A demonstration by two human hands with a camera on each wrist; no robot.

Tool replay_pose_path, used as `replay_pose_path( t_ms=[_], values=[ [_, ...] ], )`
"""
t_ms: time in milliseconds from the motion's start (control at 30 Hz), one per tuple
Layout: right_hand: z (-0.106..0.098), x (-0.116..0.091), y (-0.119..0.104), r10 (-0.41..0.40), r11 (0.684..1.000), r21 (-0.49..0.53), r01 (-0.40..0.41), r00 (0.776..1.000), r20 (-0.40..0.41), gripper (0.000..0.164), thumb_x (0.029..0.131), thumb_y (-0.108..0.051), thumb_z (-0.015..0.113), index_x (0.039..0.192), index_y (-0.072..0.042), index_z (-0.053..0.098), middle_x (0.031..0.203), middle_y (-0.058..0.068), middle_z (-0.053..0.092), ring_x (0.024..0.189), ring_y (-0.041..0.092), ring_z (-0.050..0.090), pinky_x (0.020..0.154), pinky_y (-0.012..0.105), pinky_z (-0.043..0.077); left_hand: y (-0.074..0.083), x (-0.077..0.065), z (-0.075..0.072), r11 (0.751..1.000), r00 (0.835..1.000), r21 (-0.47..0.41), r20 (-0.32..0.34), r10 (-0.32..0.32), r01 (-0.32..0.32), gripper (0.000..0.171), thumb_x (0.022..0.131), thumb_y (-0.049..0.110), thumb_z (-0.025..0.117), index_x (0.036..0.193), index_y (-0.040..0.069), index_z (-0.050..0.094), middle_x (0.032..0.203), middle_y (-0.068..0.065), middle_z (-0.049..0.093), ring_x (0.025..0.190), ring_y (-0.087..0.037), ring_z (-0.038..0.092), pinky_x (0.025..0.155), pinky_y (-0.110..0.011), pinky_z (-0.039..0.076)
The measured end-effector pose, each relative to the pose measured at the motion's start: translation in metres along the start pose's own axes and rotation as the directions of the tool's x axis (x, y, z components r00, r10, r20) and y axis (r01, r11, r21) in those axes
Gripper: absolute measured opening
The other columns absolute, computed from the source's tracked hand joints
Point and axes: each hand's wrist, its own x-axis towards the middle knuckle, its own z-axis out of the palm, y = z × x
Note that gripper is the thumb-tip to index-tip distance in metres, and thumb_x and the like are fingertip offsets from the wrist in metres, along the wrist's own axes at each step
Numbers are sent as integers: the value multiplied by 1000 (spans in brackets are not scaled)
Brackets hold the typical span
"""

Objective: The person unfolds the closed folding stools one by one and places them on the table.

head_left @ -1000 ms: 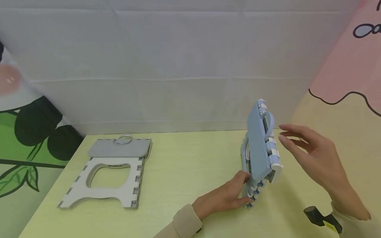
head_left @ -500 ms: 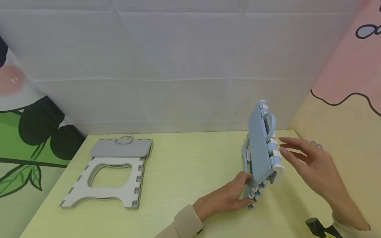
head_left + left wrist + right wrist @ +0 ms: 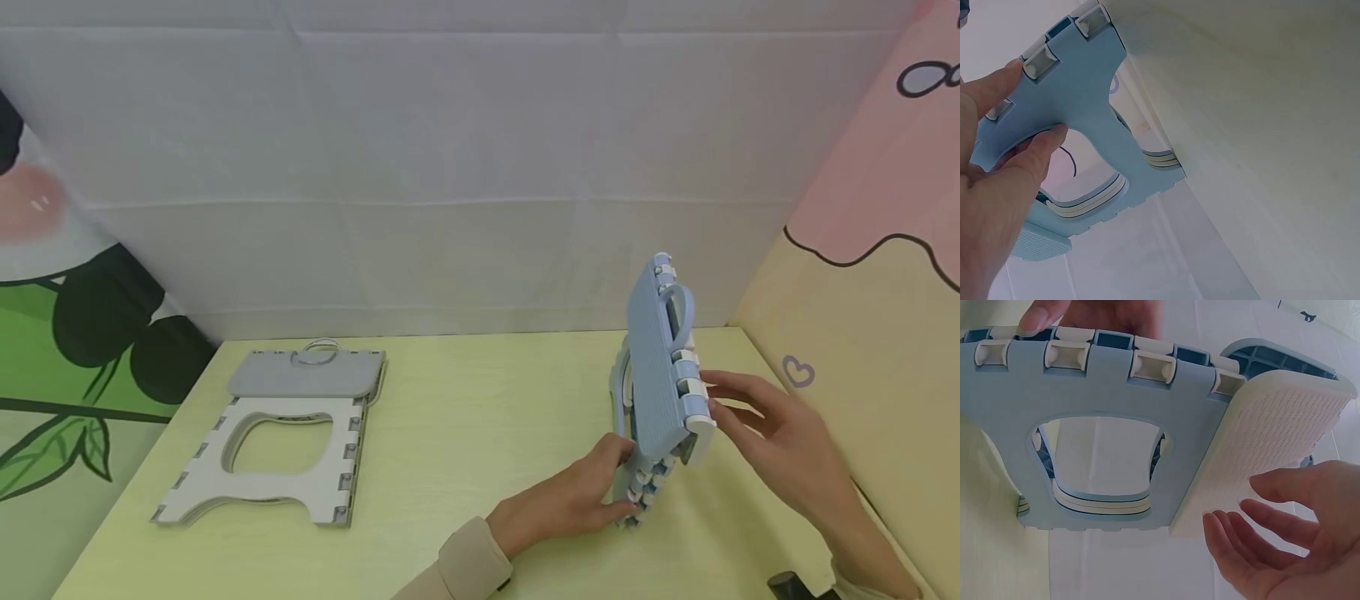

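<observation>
A light blue folding step stool point(image 3: 651, 375) stands on edge, folded nearly flat, on the right side of the table. Gripping its leg panel near the lower end is my left hand point(image 3: 566, 496). The left wrist view shows that thumb in the cutout of the blue panel point(image 3: 1079, 94) and fingers over the hinged edge. My right hand point(image 3: 783, 442) is at the stool's right side, fingers softly bent, fingertips right by the edge of the seat. In the right wrist view the right hand point(image 3: 1285, 531) lies beside the pale underside of the seat point(image 3: 1272, 425), holding nothing.
A second folding stool, grey and white point(image 3: 303, 375), lies flat on the left of the yellow-green table point(image 3: 480, 400). A pale cloth wall point(image 3: 465, 167) rises behind the table. Printed panels flank both sides, the right panel point(image 3: 862, 325) close to my right arm.
My right hand has come down along the seat edge and slightly nearer to it. The left hand and the blue stool have stayed about where they were.
</observation>
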Motion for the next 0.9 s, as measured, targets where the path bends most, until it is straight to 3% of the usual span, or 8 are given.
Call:
replay_pose_path(
  t_ms=[300, 900],
  values=[
    [11, -10, 16, -20, 999, 43, 21, 1000, -13, 41, 91, 10, 71, 129, 0, 66, 124, -24, 63, 108, -10, 60, 87, 7, 49, -1, 0, 1, 1000, 1000, 13, -8, 15, -14, 61, 101, 11, 66, 143, 3, 23, 145, -15, 39, 137, -9, 41, 113, -19, 35],
    [29, -27, 35, 10, 997, 74, -14, 998, 62, 39, 91, 7, 72, 129, 2, 64, 123, -27, 60, 110, -13, 57, 86, 10, 52, -1, 2, 1, 998, 999, 47, -23, 41, -40, 63, 99, 10, 68, 142, 1, 23, 143, -16, 40, 134, -9, 44, 112, -19, 37]
  ],
)
